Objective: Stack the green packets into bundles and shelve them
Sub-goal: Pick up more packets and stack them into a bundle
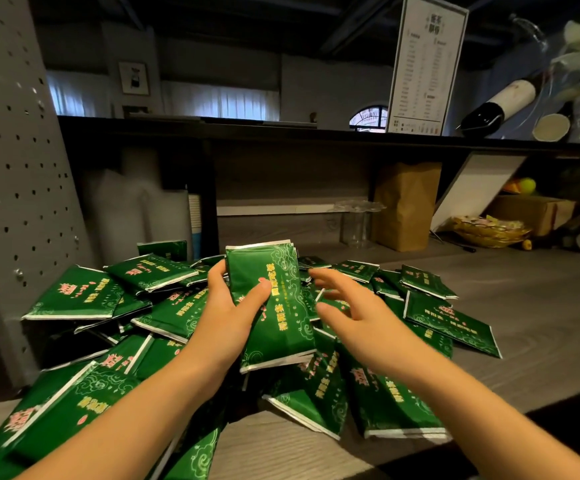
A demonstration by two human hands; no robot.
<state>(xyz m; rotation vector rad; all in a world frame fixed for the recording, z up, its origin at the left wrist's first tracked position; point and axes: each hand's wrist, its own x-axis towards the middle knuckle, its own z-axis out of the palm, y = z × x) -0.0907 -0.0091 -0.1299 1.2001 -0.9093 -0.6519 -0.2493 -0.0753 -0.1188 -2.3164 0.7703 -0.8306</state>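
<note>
A loose heap of green packets (164, 317) with yellow and red print covers the wooden counter (524, 306). My left hand (228, 313) grips a small stack of green packets (274, 306) held upright above the heap, thumb across its front. My right hand (347, 311) hovers just to the right of the stack with fingers spread and nothing in it, over other packets (451, 317). A further packet (385, 403) lies under my right forearm.
A grey pegboard panel (15, 188) stands at the left. A dark shelf (281, 133) runs across above the counter, bearing a menu stand (423, 64) and bottles (500, 105). Below it sit a brown paper bag (406, 206), clear cups (356, 220) and a cardboard box (538, 213).
</note>
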